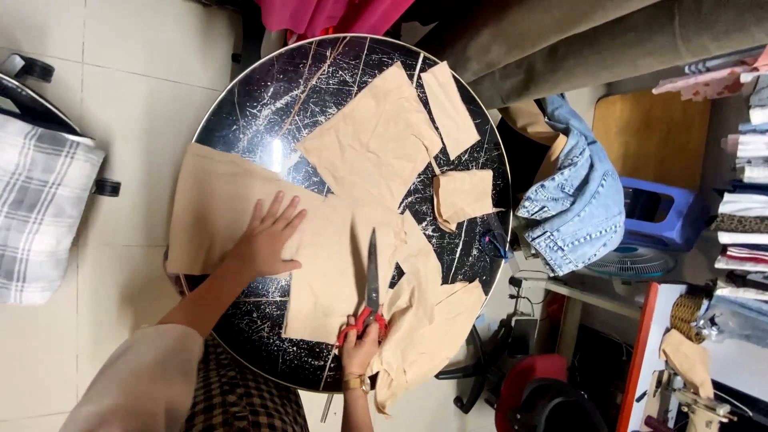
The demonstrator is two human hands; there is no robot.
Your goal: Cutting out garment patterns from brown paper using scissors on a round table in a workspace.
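Cloth (320,264), tan, spread across a round black table (264,104): thin, limp and light, likely to slide on the glossy top. Left hand (264,240) lies flat on it, fingers splayed, gripping nothing. Right hand (360,348) is closed through the red handles of scissors (372,280), blades into the cloth. Cut pieces (460,196) crowd the right rim; bare tabletop remains at the far left.

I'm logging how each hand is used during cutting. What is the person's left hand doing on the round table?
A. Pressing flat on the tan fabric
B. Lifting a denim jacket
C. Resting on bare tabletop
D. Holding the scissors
A: the left hand lies open, palm down with fingers spread, on the tan fabric, while the right hand holds the red-handled scissors.
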